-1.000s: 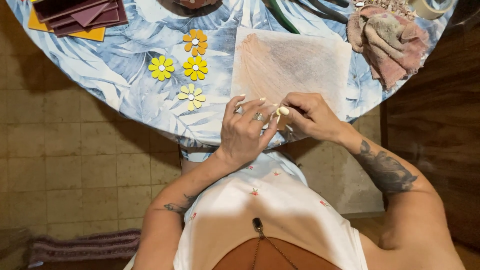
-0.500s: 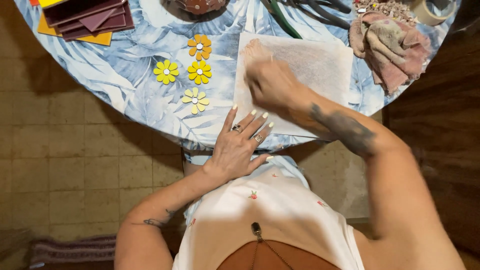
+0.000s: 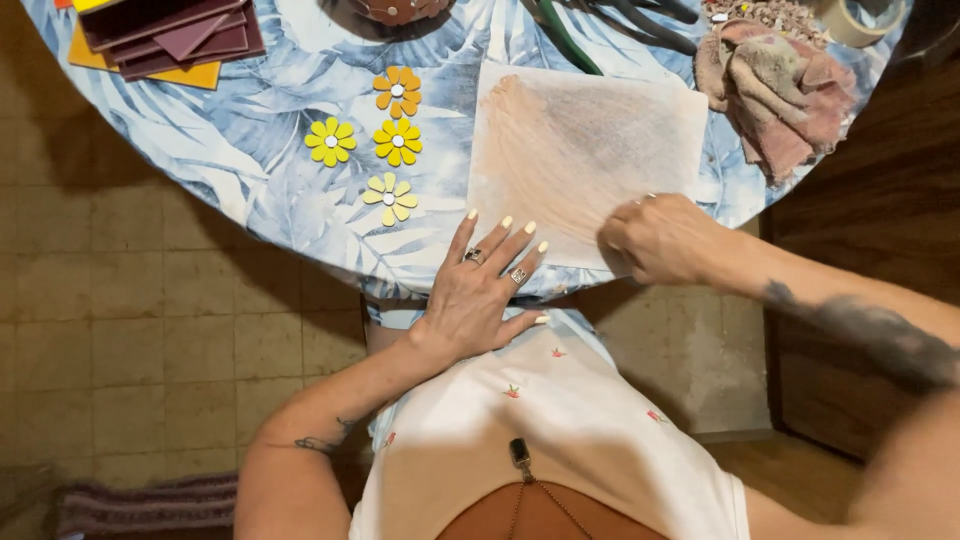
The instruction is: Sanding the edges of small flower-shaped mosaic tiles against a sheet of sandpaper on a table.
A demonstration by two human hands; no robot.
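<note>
On the stained sheet, left hand lies spread; right hand curled, grip unclear.

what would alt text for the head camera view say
Seen from above, a person's left hand lies flat at the near edge of a stained paper sheet on a round table with a blue leaf-print cloth, while the right hand is closed at the sheet's near right corner. Four small flowers lie left of the sheet, a crumpled rag right.

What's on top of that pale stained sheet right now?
The left hand's fingertips press its near edge, and the right hand rests on its near right corner. Anything under the stained sheet is covered.
</note>
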